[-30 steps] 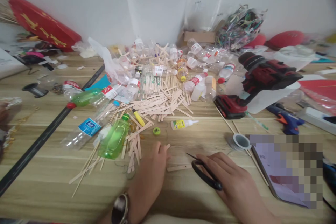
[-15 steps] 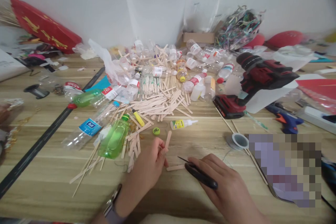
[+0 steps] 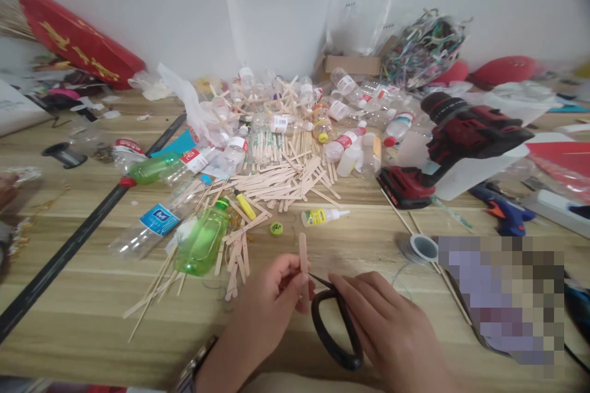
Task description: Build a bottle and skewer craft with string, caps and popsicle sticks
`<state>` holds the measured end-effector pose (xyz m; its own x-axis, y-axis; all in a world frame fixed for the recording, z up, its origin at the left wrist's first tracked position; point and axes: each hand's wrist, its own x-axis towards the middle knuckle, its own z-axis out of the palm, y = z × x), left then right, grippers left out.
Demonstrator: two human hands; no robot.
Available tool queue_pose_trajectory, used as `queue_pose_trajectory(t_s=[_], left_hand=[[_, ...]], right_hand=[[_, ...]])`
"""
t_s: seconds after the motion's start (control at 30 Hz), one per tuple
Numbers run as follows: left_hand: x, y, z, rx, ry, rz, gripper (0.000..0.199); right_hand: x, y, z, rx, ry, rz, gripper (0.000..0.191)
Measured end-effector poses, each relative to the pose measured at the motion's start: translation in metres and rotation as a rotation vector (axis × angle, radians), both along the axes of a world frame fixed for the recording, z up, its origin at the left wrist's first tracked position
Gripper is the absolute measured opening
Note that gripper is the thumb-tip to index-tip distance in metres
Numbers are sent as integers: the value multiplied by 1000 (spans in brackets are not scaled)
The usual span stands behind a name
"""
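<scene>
My left hand [image 3: 276, 295] pinches a flat wooden craft stick [image 3: 303, 250] and keeps it upright above the table. From the other side my right hand [image 3: 391, 319] grips black-handled scissors [image 3: 348, 358], a wide handle loop hanging below the fingers. The pointed blade reaches the stick's middle; whether it presses in or only touches is too small to tell. Beyond the hands lie a small glue bottle [image 3: 318, 217] with a yellow label and a round green cap [image 3: 276, 229]. More craft sticks [image 3: 276, 187] are heaped farther back.
A red and black cordless drill [image 3: 454, 147] stands at right, near a wire spool [image 3: 423, 248] and a blue glue gun [image 3: 507, 212]. A green bottle [image 3: 203, 242] and a clear blue-labelled bottle [image 3: 159, 221] lie left. Plastic bottles crowd the back. Another person's hand [image 3: 7, 189] shows far left.
My left hand has turned the craft stick more upright. The scissors have rotated so their handle loop shows, and their tip has moved left and up to the stick.
</scene>
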<state>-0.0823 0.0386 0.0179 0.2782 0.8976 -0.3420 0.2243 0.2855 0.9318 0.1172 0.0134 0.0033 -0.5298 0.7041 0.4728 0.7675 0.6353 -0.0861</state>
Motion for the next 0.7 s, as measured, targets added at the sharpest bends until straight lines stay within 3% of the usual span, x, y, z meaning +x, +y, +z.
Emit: queue_pose_trajectory(t_s=[0.27,0.57,0.7], left_hand=[[1,-3,0,66,76,-6,26],[0,-5,5,29,-98,-5,26],[0,-2,6,-7,-120,15,25]], right_hand=[[-4,0,7,42,22,4,34],[4,-4,-1,-34,-16,-3,33],[6,-4,0,3,-27,-17,33]])
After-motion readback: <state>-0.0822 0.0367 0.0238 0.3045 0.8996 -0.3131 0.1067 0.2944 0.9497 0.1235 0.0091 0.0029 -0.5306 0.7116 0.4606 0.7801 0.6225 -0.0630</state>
